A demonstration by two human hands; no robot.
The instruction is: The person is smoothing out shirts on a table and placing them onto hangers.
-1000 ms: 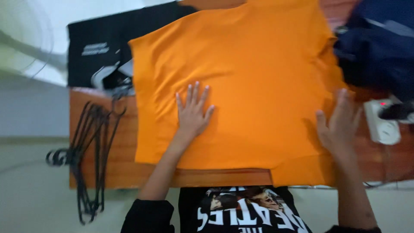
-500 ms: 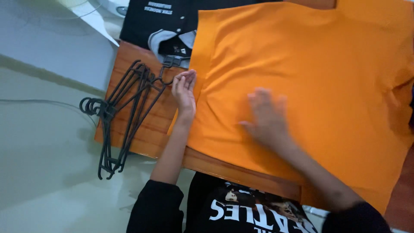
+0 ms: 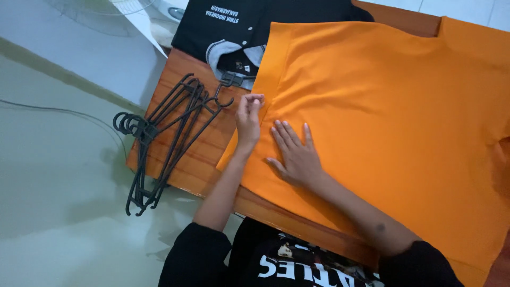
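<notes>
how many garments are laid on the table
2: a spread orange cotton t-shirt under both hands, and a folded black collared shirt at the far corner, partly beneath it. Others may be hidden.

the orange shirt [image 3: 382,122] is cut off at three o'clock, the black garment [image 3: 234,26] at twelve; table [image 3: 180,90] mostly hidden beneath both.

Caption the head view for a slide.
Left hand pinches the orange shirt edge; right hand presses it flat beside black hangers.
</notes>
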